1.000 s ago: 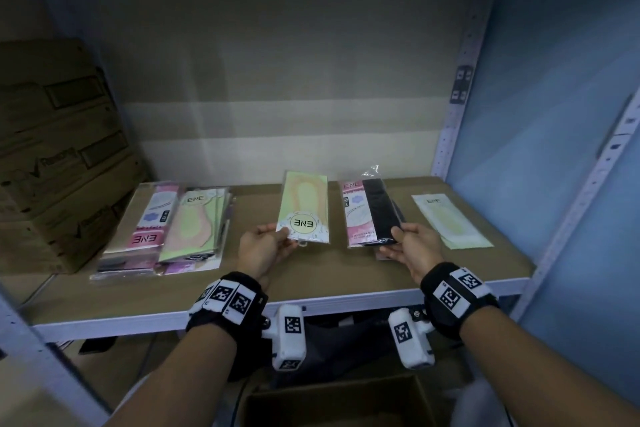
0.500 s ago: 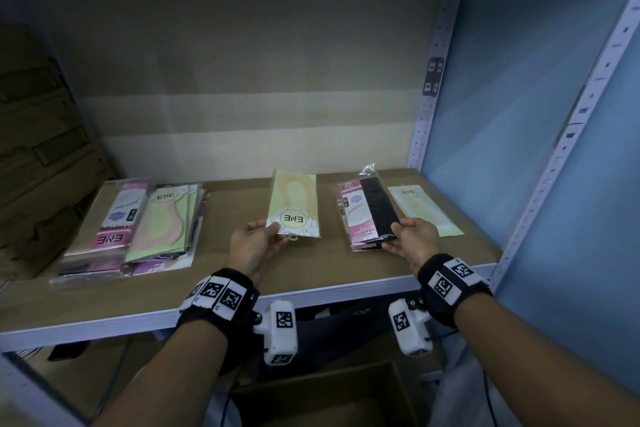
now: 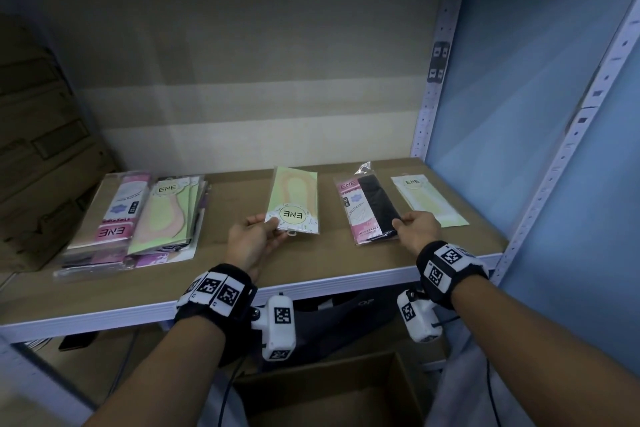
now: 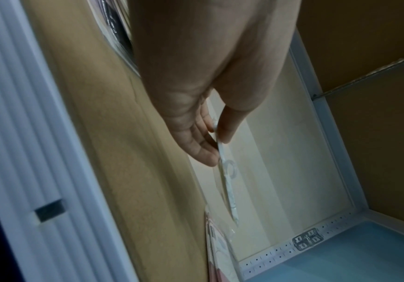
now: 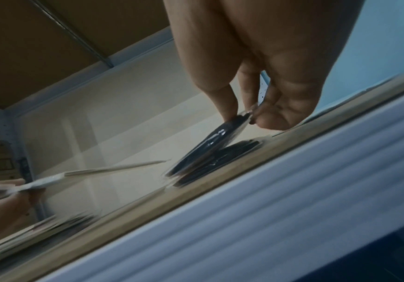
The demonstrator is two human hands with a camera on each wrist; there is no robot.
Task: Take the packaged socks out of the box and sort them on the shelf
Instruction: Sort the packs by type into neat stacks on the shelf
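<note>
- Bottom centre, an open box (image 3: 329,388) sits below the shelf (image 3: 221,295), source of the socks.
- Mid-frame, the left hand (image 3: 251,241) pinches a green pack (image 3: 294,204) by its near edge, thumb over fingers, lifted clear, apparently awaiting a pile.
- Right of it, the right hand (image 3: 417,230) pinches a black pack (image 3: 375,206), tilted over a matching one beneath.
- Far right lies a pale pack (image 3: 427,201); far left, a mixed stack (image 3: 138,218).

Left hand (image 4: 196,106) pinches a flat sock packet (image 4: 227,183) edge-on between thumb and fingers (image 4: 203,150), above the wooden shelf (image 4: 114,133); another packet (image 4: 216,248) lies beyond it.
</note>
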